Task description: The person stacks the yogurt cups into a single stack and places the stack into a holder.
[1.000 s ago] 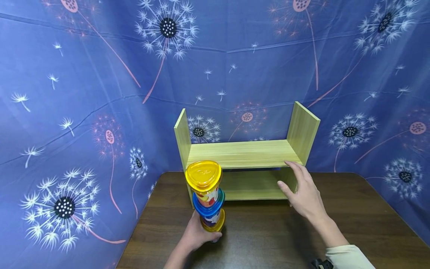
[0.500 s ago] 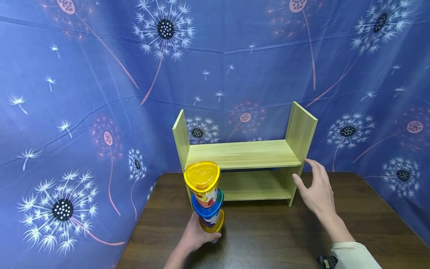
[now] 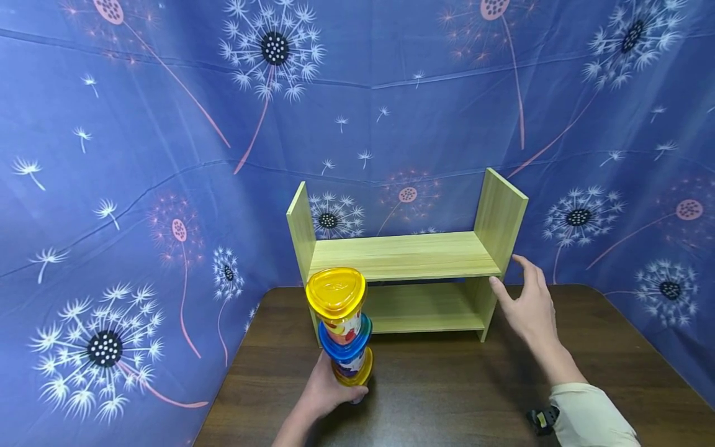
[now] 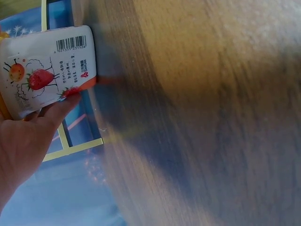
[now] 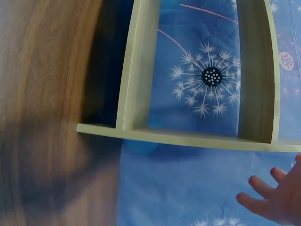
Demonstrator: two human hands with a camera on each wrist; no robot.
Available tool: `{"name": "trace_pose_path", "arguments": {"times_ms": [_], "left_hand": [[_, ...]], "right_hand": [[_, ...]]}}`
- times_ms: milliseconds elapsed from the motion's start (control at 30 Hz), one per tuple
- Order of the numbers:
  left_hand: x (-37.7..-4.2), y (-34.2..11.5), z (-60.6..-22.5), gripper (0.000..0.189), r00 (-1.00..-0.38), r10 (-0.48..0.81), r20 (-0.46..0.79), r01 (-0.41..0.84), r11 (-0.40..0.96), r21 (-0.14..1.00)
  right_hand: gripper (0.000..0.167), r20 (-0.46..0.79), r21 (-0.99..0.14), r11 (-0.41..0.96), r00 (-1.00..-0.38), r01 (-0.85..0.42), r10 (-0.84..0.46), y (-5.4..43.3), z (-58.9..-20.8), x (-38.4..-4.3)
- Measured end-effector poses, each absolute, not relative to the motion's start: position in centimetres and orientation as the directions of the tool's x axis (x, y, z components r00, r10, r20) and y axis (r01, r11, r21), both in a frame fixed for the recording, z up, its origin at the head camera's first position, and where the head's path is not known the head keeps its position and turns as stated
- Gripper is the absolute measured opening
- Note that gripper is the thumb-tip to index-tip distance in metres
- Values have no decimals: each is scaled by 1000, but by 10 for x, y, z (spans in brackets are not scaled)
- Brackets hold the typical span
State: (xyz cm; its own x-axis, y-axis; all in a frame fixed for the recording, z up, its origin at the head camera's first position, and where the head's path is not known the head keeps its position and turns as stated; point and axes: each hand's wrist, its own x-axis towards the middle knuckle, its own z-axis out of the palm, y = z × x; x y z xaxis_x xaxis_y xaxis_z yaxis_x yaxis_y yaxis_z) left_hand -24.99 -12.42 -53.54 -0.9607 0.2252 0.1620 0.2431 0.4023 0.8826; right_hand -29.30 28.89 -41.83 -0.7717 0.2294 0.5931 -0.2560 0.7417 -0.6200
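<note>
Brown tabletop carries pale shelf; blue dandelion-print cloth behind. Left hand grips stacked containers; right hand spread beside shelf.

The shelf looks like pale wood-grain board, smooth and matt. In front of its left end, the yellow top lid and blue lid are glossy plastic; the white container there has smooth printed walls. Under the shelf, the table shows brown wood grain with a faint sheen. Behind it hangs creased cloth; front right, the sleeve is matt fabric.
</note>
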Motion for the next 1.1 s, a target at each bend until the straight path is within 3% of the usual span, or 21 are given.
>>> {"name": "trace_pose_path", "arguments": {"times_ms": [433,767,1100], "left_hand": [[-252,-125,-538,98,-958,246,148,231,356,906],[-249,-124,-538,98,-962,228,149,229,385,894],[-251,-125,-538,96,-960,227,164,245,395,886]], "right_hand": [[84,478,-717,655,-852,-238,214,287,-414,-319],[72,434,-771,602,-863,-207,260,285,-411,-337],[55,381,-788,584,-900,-195,214,294,-407,-351]]}}
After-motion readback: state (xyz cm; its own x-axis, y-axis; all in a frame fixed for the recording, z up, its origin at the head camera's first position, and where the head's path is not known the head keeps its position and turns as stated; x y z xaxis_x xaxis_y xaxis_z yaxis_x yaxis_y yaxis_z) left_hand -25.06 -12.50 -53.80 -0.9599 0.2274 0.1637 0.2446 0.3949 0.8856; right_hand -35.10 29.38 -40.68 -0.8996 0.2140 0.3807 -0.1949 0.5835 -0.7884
